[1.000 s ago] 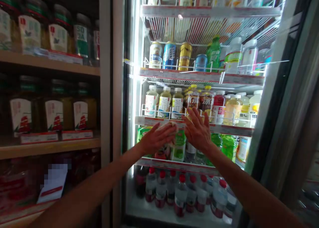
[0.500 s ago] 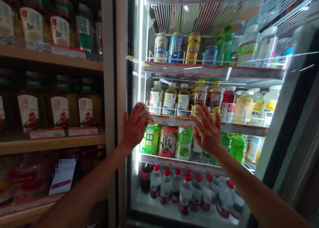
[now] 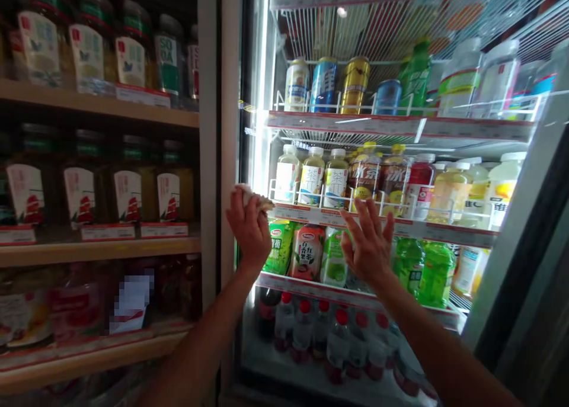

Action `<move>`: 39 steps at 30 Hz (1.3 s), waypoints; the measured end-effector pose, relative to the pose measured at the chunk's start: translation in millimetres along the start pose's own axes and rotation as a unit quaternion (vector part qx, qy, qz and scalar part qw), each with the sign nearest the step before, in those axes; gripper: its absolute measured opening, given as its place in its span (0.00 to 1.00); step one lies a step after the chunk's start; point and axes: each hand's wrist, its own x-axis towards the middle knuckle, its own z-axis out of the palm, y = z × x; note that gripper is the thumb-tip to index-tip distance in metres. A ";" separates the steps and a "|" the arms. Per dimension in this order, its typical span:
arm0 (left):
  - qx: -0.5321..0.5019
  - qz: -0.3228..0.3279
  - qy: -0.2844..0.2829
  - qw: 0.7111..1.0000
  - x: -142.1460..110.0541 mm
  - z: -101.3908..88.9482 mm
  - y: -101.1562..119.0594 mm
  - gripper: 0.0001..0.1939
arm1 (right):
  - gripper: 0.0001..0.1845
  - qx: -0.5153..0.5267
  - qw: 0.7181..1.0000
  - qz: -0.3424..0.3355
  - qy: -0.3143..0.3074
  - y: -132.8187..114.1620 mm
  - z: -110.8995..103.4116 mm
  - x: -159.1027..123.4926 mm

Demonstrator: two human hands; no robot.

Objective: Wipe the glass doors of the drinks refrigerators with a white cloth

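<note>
My left hand [image 3: 251,232] is closed on a crumpled, light-coloured cloth [image 3: 253,198], which sticks out past the fingertips. It is at the left side of a lit drinks fridge, near the inner edge of the glass door [image 3: 342,353]. My right hand [image 3: 368,241] has its fingers spread, palm toward the glass, in front of the middle shelves. Nothing shows in it. Whether it touches the glass I cannot tell. Behind the hands stand tea bottles [image 3: 336,179] and, lower, a red drink carton [image 3: 306,253] and green bottles [image 3: 438,276].
Cans [image 3: 354,86] and bottles stand on the upper fridge shelf, red-capped bottles [image 3: 340,342] at the bottom. On the left, wooden shelves [image 3: 89,105] hold large bottles [image 3: 128,188] with price labels. A pale, blurred-out panel [image 3: 131,300] stands among packages on the lower shelf.
The view has shifted so the scene sits further right. My left hand with the cloth has moved slightly left against the fridge, toward its frame. My right hand stays spread, slightly left against the bottles.
</note>
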 end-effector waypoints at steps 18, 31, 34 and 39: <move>-0.065 0.280 -0.143 0.947 -49.5 -8.6 26.9 0.17 | 0.36 0.024 0.999 0.015 0.022 -4.7 1.7 -14.1; -0.021 0.240 -0.105 0.965 -17.1 1.1 31.6 0.17 | 0.37 0.008 1.000 0.008 -0.019 -0.3 -2.9 -20.3; 0.012 0.108 -0.055 0.993 -1.2 4.8 28.5 0.19 | 0.38 -0.007 0.999 0.033 -0.019 11.4 -9.4 -22.8; -0.053 0.287 -0.142 0.946 -19.5 7.3 54.2 0.18 | 0.37 -0.026 0.998 0.060 0.009 22.5 -12.8 -25.1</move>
